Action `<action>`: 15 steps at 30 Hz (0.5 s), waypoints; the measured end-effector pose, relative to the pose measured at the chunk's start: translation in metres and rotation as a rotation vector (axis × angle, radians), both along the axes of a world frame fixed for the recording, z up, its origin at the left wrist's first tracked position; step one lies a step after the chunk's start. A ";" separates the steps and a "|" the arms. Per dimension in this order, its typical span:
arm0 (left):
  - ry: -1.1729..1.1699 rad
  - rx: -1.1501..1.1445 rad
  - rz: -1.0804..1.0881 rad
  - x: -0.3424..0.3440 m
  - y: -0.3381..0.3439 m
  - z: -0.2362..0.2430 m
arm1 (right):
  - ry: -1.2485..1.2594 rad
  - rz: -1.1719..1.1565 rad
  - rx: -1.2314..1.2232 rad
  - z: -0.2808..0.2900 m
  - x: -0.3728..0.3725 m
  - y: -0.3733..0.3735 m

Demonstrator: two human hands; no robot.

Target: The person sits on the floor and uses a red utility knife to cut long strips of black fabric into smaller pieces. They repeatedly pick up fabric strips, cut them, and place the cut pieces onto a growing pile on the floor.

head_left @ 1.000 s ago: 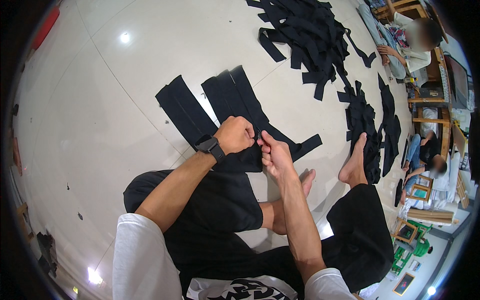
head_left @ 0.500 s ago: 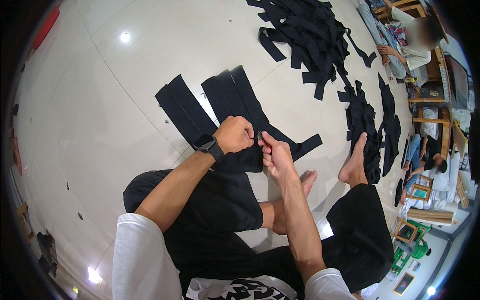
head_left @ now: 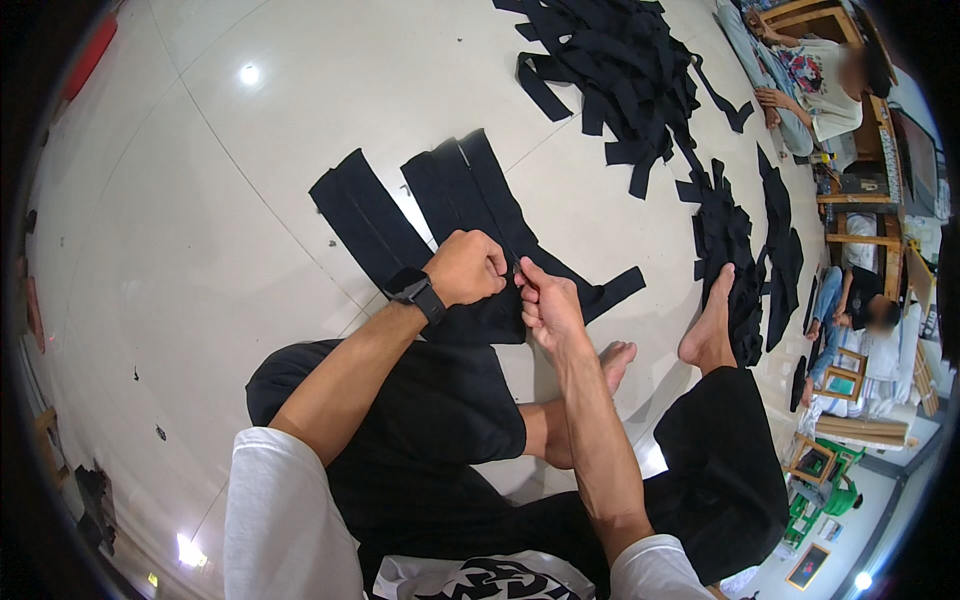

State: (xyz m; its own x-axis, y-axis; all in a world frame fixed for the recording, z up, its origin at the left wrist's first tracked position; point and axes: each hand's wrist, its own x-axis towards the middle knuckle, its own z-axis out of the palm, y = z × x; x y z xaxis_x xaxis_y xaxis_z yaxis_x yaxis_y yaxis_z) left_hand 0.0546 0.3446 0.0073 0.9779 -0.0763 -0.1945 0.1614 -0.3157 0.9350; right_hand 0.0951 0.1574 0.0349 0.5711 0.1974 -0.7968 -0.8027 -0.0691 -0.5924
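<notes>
My left hand (head_left: 468,268), a dark watch (head_left: 416,293) on its wrist, pinches a length of black fabric (head_left: 450,195) lying on the floor in front of me. Just right of it, my right hand (head_left: 545,305) is closed round a small dark tool (head_left: 518,270), mostly hidden by the fingers, at a narrow line in the same fabric. A second black fabric strip (head_left: 355,215) lies to the left, its lower part under my left wrist. My bare feet (head_left: 708,320) are beyond and right of my hands, one resting against more black fabric.
A big heap of black strips (head_left: 600,70) lies at the top, a narrower heap (head_left: 730,240) at the right on the tiled floor (head_left: 200,250). People (head_left: 830,80) sit along the right beside wooden frames and furniture (head_left: 855,235). A red object (head_left: 92,55) is at the upper left.
My two hands have shifted very slightly upward along the fabric, still closed. The co-workers at the right have moved their heads and arms a little.
</notes>
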 end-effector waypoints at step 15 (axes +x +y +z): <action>0.087 -0.064 -0.013 0.000 0.002 0.007 | -0.028 0.019 -0.009 -0.002 0.000 0.005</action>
State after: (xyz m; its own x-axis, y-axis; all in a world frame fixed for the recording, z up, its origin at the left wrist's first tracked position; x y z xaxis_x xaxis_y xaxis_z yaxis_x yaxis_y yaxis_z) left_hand 0.0551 0.3462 0.0142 0.9566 -0.1035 -0.2726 0.2388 -0.2584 0.9361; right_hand 0.0956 0.1624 0.0325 0.5890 0.2012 -0.7826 -0.7845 -0.0898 -0.6135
